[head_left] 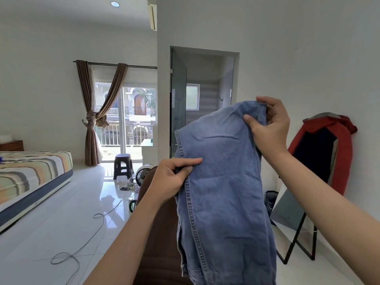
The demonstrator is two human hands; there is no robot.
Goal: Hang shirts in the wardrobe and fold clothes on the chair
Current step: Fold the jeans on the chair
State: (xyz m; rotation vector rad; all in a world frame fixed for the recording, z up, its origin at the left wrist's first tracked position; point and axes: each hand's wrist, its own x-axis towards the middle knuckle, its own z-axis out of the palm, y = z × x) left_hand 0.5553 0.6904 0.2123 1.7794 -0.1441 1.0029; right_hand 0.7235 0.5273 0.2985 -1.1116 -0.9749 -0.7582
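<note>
Denim fills the middle of my view: blue jeans (222,182) held up in the air over the brown chair (158,233). My left hand (172,177) pinches the stitched side seam low down, fingers curled on the cloth. My right hand (269,126) grips the top edge higher up, thumb in front. Behind, a red garment (341,145) drapes a leaning mirror (287,210).

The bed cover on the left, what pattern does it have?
The wavy-striped fabric bed cover has bands of orange, grey, green and white, seen in the head view.
</note>
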